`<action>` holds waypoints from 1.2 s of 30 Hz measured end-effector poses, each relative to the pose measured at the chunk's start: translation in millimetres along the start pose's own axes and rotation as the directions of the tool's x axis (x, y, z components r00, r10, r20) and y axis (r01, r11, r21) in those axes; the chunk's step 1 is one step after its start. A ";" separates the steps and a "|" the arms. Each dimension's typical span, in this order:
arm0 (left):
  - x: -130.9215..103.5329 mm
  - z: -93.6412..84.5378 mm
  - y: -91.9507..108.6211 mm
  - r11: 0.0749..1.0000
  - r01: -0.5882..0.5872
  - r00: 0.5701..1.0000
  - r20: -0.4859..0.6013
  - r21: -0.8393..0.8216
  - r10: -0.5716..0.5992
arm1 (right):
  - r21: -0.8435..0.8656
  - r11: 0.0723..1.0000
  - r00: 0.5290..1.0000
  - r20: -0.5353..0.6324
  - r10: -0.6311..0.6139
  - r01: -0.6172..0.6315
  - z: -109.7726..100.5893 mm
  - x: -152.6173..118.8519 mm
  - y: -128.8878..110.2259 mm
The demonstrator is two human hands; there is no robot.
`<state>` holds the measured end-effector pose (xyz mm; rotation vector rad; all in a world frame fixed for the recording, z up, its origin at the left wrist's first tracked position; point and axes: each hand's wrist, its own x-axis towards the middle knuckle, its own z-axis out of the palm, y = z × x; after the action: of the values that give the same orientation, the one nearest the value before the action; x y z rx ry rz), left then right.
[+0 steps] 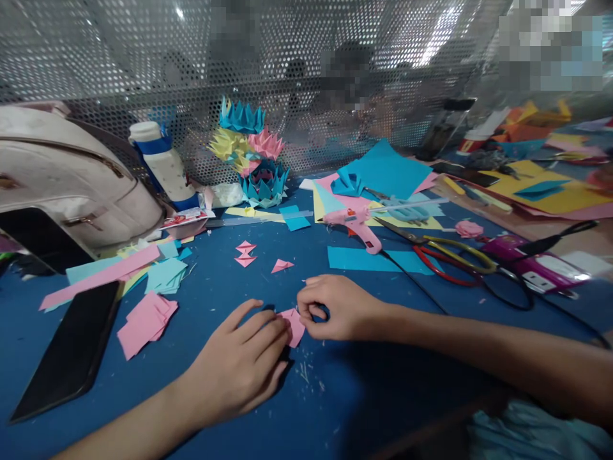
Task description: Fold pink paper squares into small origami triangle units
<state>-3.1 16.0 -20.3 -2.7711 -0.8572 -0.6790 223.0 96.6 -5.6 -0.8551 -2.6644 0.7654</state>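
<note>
Open blue table (211, 275) lies between the left hand (249, 358) and the pink paper stack (146, 322), and runs forward to the small folded triangles (282, 265). Between the hands, a pink piece (296, 329) blocks passage. Beyond the right hand (340, 310), glue gun (357, 227), trailing cord (416, 287) and scissors (421, 241) crowd the way; phone (69, 351) obstructs far left.

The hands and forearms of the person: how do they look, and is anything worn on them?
The left hand and right hand are bare: no gloves or rings show. Neither the left forearm nor the right forearm shows a sleeve, watch or bracelet. Bluish cloth at lower right may be clothing.
</note>
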 end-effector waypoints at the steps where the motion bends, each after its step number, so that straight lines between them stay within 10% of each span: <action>1: -0.2 0.3 0.3 1.000 0.003 1.000 0.016 -0.002 -0.003 | 0.007 1.000 1.000 0.020 -0.006 0.006 -1.8 0.6 0.5; 13: -0.3 -0.9 -3.7 0.995 -0.021 0.989 0.145 -0.095 0.035 | 0.244 0.936 0.920 0.237 -0.311 0.254 -25.2 14.0 28.6; 26: 1.5 -0.7 -3.1 0.997 0.004 0.977 0.214 -0.074 0.012 | 0.102 0.984 0.972 0.169 -0.165 0.150 -13.6 14.0 18.8; 36: 0.1 -0.9 -3.2 0.997 0.013 0.969 0.248 -0.072 0.005 | 0.172 0.939 0.918 0.218 -0.330 0.297 -21.1 16.6 34.7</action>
<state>-5.2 18.3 -19.4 -2.9653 -0.8994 -0.3749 233.8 139.1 -5.8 -0.2992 -2.8172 1.0084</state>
